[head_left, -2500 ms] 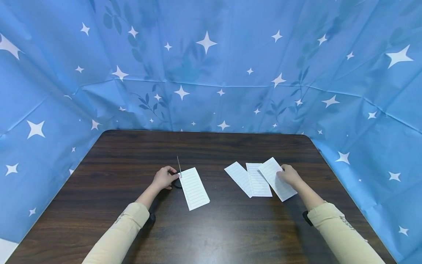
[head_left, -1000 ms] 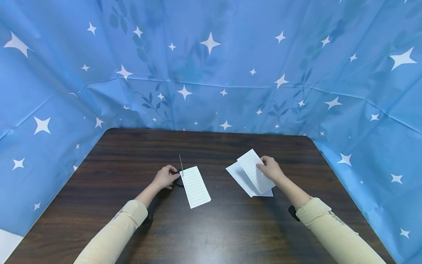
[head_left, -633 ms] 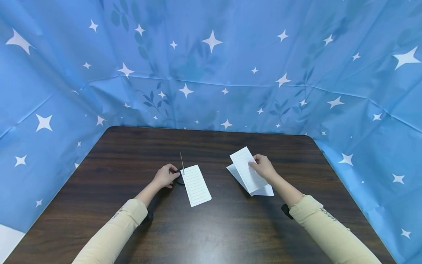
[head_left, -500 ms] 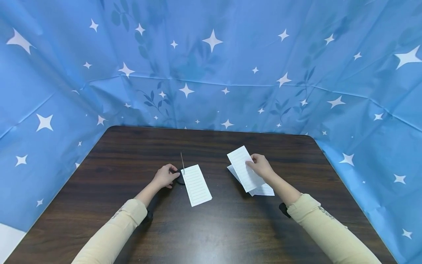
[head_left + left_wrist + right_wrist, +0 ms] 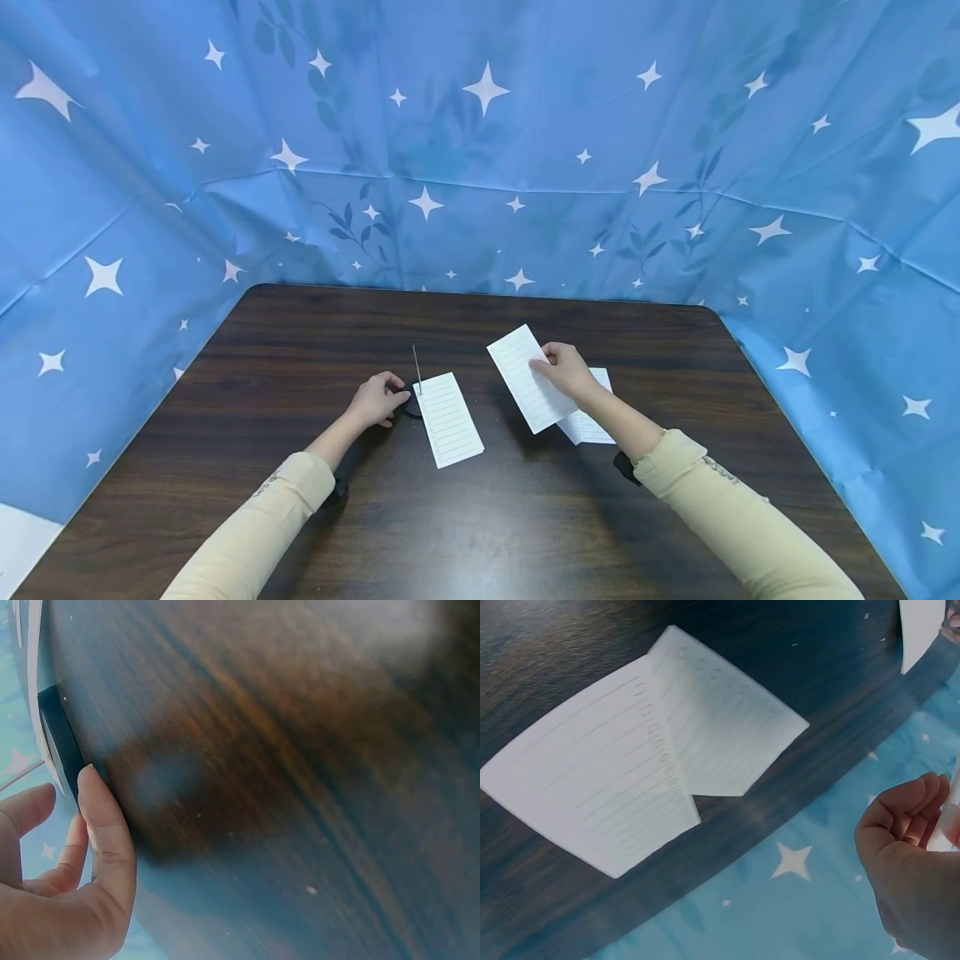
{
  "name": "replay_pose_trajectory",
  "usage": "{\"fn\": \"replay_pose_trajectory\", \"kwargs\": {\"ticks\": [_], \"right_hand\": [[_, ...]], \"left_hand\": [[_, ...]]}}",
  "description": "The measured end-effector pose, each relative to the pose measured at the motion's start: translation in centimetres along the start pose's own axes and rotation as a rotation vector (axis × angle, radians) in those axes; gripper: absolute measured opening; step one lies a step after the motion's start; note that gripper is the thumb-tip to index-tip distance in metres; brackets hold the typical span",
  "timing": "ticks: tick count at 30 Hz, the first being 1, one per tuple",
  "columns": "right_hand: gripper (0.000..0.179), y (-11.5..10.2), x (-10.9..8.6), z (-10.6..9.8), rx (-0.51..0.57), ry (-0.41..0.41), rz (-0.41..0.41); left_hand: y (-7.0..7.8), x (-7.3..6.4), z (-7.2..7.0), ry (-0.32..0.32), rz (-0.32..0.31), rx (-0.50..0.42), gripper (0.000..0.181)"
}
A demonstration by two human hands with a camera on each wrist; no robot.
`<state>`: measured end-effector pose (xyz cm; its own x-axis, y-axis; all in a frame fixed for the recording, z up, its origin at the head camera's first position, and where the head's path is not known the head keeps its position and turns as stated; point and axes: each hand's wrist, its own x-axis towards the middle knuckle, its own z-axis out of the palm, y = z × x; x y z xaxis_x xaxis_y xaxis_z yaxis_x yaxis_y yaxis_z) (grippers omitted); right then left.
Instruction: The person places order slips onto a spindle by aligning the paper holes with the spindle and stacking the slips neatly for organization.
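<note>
My left hand (image 5: 372,404) pinches the edge of a receipt spike's black base (image 5: 412,407), also seen in the left wrist view as a dark slab (image 5: 64,742). Its thin metal rod (image 5: 417,363) rises through the top end of a white lined paper slip (image 5: 452,425); part of the base is hidden beneath. My right hand (image 5: 566,371) pinches another lined paper slip (image 5: 525,383) by its right side, tilted above the table between the spike and two overlapping slips (image 5: 597,429). In the right wrist view one slip (image 5: 592,772) overlaps the other (image 5: 727,712).
Dark wood-grain table (image 5: 480,517) lies under everything, its back edge against a blue curtain (image 5: 480,150) with white stars. Both forearms wear cream sleeves (image 5: 251,525), with a black band at each wrist.
My right hand picked up the rightmost slip and carried it left, past the two other slips toward the spike. The left hand kept its grip on the base.
</note>
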<state>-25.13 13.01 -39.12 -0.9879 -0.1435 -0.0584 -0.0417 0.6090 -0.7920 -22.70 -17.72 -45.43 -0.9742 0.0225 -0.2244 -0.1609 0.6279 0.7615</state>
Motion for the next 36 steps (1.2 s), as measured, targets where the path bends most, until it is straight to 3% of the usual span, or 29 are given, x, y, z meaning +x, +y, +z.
{"fn": "replay_pose_trajectory", "kwargs": {"ticks": [15, 22, 36], "right_hand": [[0.014, -2.5, 0.1, 1.8, 0.052, -0.026, 0.007], [0.014, -3.7, 0.0, 2.4, 0.091, -0.053, 0.009], [0.013, -5.2, 0.1, 4.3, 0.189, -0.078, -0.003]], "left_hand": [[0.1, -0.6, -0.4, 0.033, 0.031, 0.025, 0.021], [0.6, -1.0, -0.9, 0.054, 0.089, 0.032, 0.020], [1.7, -1.3, -1.8, 0.250, 0.188, -0.093, 0.021]]}}
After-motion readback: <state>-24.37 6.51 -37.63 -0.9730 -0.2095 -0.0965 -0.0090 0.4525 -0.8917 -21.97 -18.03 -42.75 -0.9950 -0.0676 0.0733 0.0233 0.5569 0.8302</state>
